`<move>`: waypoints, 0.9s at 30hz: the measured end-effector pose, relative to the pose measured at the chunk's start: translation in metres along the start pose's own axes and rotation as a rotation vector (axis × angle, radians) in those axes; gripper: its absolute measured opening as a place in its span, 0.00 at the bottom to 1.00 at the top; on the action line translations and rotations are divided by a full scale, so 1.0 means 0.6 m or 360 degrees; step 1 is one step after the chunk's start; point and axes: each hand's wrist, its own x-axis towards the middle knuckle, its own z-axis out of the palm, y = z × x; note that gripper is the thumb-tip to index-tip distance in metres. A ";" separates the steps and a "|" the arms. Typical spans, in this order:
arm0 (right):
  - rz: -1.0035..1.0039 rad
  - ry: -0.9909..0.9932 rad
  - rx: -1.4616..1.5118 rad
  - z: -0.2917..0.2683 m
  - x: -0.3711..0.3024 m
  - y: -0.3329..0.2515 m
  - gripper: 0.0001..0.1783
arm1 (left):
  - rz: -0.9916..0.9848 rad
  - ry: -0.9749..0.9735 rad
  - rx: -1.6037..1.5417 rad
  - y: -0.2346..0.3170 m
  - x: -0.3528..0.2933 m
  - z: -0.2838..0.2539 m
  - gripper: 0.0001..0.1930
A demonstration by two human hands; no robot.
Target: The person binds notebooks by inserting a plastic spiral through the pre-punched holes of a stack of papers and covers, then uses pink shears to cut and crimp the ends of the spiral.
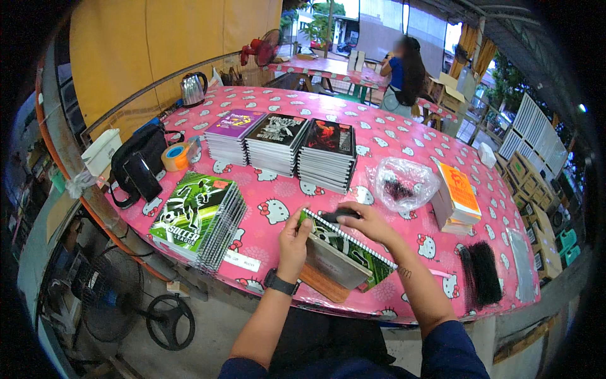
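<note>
My left hand (295,243), a dark watch on its wrist, is closed on the left end of a green spiral-bound notebook (379,268). The notebook is tilted up at the table's near edge, its coil (366,247) along the upper side. A loose coil end sticks out past the right corner. My right hand (365,222) is closed around a small black tool (338,215) at the coil's upper left part; its kind is hidden by my fingers. A grey board (334,254) lies against the notebook, above a brown wooden board (325,283) on the table.
Green notebooks (196,218) are stacked left; purple (235,126) and black ones (325,151) stand behind. A plastic bag (404,183), orange-topped stack (457,196) and black coils (481,275) lie right. Tape (177,156) and a black bag (142,155) sit far left. A person (404,72) sits beyond.
</note>
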 end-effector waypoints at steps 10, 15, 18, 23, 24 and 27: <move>-0.0394 0.0511 -0.0244 -0.053 -0.117 -0.194 0.13 | 0.0743 -0.0337 0.0741 0.112 -0.020 0.106 0.11; -0.0556 0.0583 -0.0052 -0.038 -0.120 -0.191 0.11 | 0.0633 -0.0369 0.0582 0.110 -0.031 0.097 0.10; -0.0707 0.0482 -0.0232 -0.044 -0.114 -0.194 0.11 | 0.0686 -0.0390 0.0572 0.121 -0.035 0.094 0.10; -0.0744 0.0484 -0.0577 -0.035 -0.108 -0.257 0.07 | 0.0682 -0.0265 0.0442 0.141 -0.020 0.084 0.12; -0.0748 0.0481 -0.0579 -0.034 -0.103 -0.268 0.07 | 0.0686 -0.0260 0.0441 0.150 -0.012 0.082 0.12; -0.0955 0.0559 -0.0713 -0.028 -0.080 -0.313 0.05 | 0.0829 -0.0177 0.0456 0.181 0.006 0.069 0.18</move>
